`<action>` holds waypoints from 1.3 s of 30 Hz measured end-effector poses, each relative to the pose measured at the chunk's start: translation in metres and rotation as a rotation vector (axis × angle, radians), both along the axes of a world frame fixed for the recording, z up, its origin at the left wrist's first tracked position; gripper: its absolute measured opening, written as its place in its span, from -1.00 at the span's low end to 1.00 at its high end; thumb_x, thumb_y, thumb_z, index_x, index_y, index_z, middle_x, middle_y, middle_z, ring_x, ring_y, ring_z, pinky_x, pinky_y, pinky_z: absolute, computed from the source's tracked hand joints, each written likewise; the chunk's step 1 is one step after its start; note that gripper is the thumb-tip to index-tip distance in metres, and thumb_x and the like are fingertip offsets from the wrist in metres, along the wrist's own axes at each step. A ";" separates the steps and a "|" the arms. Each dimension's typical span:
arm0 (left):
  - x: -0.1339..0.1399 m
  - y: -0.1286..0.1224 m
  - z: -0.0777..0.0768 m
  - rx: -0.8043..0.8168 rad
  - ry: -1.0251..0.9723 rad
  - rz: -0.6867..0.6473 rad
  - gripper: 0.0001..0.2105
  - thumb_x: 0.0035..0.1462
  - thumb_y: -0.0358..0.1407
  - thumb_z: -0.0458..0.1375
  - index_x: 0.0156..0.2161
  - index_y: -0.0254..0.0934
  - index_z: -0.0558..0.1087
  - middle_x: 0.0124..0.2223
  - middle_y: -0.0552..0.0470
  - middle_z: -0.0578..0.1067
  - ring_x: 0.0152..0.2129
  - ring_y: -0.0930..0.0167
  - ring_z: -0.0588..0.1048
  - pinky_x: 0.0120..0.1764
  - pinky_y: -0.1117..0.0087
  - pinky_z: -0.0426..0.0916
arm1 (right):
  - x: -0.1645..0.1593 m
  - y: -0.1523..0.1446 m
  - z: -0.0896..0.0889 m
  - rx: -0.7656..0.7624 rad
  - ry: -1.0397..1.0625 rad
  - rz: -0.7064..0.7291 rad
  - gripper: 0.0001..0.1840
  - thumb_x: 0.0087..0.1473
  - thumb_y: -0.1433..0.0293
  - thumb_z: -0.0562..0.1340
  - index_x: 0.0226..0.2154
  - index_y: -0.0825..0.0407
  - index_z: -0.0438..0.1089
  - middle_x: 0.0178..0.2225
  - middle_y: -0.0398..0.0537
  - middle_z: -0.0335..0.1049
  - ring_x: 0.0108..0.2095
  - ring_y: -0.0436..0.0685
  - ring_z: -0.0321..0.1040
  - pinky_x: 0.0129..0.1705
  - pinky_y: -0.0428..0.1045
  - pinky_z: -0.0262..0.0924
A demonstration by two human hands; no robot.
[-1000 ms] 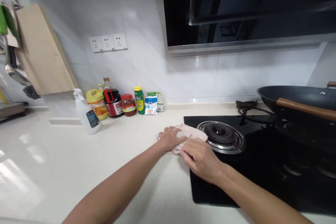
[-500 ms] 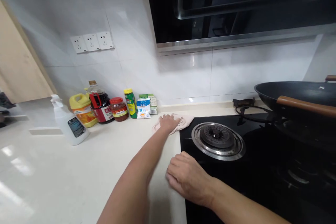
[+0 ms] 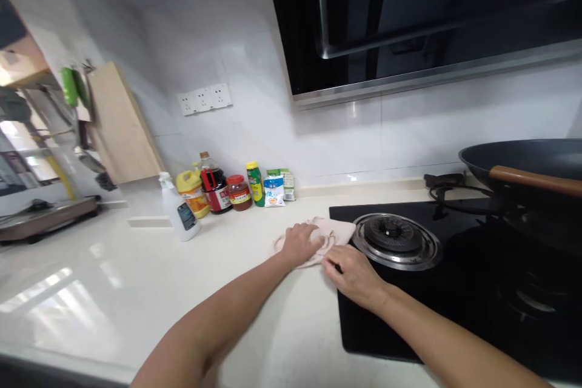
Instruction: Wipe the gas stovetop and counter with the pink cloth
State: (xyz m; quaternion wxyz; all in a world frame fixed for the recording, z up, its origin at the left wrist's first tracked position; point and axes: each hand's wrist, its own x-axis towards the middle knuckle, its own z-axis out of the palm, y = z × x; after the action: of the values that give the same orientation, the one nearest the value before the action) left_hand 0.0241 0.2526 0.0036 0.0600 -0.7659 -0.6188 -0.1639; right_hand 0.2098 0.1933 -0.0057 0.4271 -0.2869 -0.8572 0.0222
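Observation:
A pale pink cloth [image 3: 339, 230] lies crumpled on the white counter, its right corner reaching over the left edge of the black cooktop. My left hand [image 3: 301, 245] presses down on it, fingers curled over the fabric and thumb out to the right. Close against the cloth's near right side is my right hand [image 3: 350, 273], held as a loose fist above the cooktop's edge. A small dark gap shows between its thumb and fingers, and I see nothing held there. Just right of both hands sits a round burner [image 3: 393, 236] with a steel ring.
Along the wall stand a white spray bottle [image 3: 179, 209], a yellow jug [image 3: 193, 194], a dark sauce bottle [image 3: 216, 191], a red-lidded jar [image 3: 239, 193], a green shaker [image 3: 255, 185] and seasoning packets [image 3: 274, 191]. A large wok [image 3: 536, 154] rests at right, under the range hood [image 3: 409, 18].
My left hand has drawn the cloth nearer along the counter. My right hand has moved up beside it. The view has swung left, showing more of the counter and a hanging board.

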 end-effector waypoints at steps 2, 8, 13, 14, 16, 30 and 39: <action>-0.008 -0.040 -0.001 0.009 -0.007 -0.026 -0.57 0.29 -0.01 0.06 0.18 -0.08 0.37 0.15 0.00 0.47 0.09 0.22 0.36 0.14 0.15 0.17 | 0.000 -0.002 -0.001 -0.046 0.015 -0.015 -0.71 0.23 0.44 0.08 -0.53 0.01 0.25 -0.49 -0.16 0.33 -0.41 0.02 0.23 -0.27 -0.03 0.03; -0.040 -0.141 -0.002 0.012 -0.078 -0.221 -0.50 0.25 -0.01 0.11 0.24 -0.08 0.30 0.20 -0.05 0.41 0.12 0.19 0.33 0.14 0.11 0.17 | -0.003 -0.013 -0.002 -0.133 0.011 -0.005 -0.72 0.25 0.38 0.09 -0.50 0.01 0.29 -0.45 -0.19 0.37 -0.40 0.01 0.25 -0.25 -0.02 0.02; -0.050 -0.147 -0.002 -0.010 -0.065 -0.163 -0.56 0.21 -0.01 0.16 0.15 -0.08 0.39 0.18 -0.05 0.43 0.12 0.16 0.34 0.13 0.10 0.18 | -0.010 -0.019 -0.006 -0.132 0.000 0.022 -0.74 0.25 0.39 0.08 -0.47 0.01 0.30 -0.43 -0.16 0.37 -0.36 0.04 0.25 -0.22 0.00 0.03; -0.050 -0.139 -0.003 -0.002 -0.065 -0.140 -0.57 0.21 -0.01 0.16 0.14 -0.08 0.40 0.17 -0.04 0.44 0.11 0.17 0.35 0.13 0.10 0.18 | -0.012 -0.020 -0.008 -0.132 -0.007 0.037 -0.74 0.25 0.40 0.07 -0.47 0.01 0.29 -0.44 -0.16 0.36 -0.36 0.04 0.25 -0.22 0.00 0.04; -0.048 -0.114 -0.005 0.026 -0.065 -0.088 -0.59 0.24 0.00 0.13 0.12 -0.09 0.41 0.16 -0.03 0.45 0.10 0.18 0.36 0.13 0.10 0.17 | -0.014 -0.021 -0.010 -0.133 -0.034 0.065 -0.73 0.25 0.43 0.05 -0.49 0.02 0.26 -0.46 -0.16 0.33 -0.38 0.03 0.22 -0.23 0.00 0.04; -0.019 0.085 -0.006 0.020 -0.051 0.172 -0.54 0.27 0.07 -0.01 0.14 -0.10 0.39 0.15 -0.11 0.45 0.12 0.12 0.33 0.14 0.01 0.10 | -0.012 -0.016 -0.008 -0.182 -0.250 0.044 -0.78 0.19 0.47 0.11 -0.49 0.03 0.25 -0.38 -0.14 0.32 -0.30 0.03 0.16 -0.19 0.01 -0.04; -0.044 0.123 -0.002 -0.011 -0.067 0.236 -0.48 0.25 0.10 -0.03 0.19 -0.12 0.34 0.20 -0.14 0.41 0.14 0.09 0.32 0.16 0.00 0.11 | -0.008 -0.012 -0.005 -0.229 -0.282 0.055 -0.84 0.19 0.48 0.13 -0.43 0.04 0.28 -0.32 -0.15 0.32 -0.26 0.01 0.17 -0.16 -0.01 -0.04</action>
State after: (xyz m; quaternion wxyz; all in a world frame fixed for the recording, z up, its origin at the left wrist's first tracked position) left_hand -0.0194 0.3755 0.0012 0.0538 -0.6823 -0.7070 -0.1780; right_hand 0.2014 0.1816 -0.0112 0.2663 -0.3103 -0.9081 0.0907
